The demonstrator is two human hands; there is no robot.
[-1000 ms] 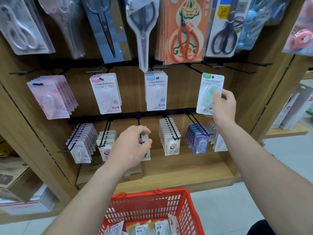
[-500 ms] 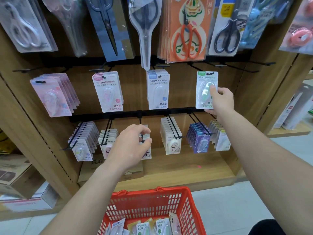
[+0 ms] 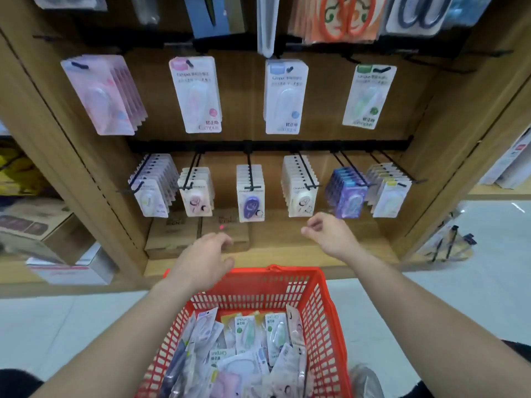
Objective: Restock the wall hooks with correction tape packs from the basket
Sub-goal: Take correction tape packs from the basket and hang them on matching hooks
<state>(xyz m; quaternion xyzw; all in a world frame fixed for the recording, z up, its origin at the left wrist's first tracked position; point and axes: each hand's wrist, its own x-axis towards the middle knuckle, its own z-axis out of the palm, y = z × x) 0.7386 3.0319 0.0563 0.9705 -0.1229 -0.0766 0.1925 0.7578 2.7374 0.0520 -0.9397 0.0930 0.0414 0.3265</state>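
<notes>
Head view shows both arms stretched over the red basket [image 3: 296,273]. The left hand [image 3: 202,261] and right hand [image 3: 330,235] hang with loosely curled fingers, holding nothing.

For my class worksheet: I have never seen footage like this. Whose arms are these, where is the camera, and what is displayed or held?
No machine here: a person wears one wide-angle camera on the head, looking forward and down, so both arms are theirs. The left hand and right hand hover, relaxed and empty, by the far rim of a red plastic basket of loose correction tape packs. Ahead, further tape packs hang from black wire hooks on a wooden display wall, with packaged scissors above.
</notes>
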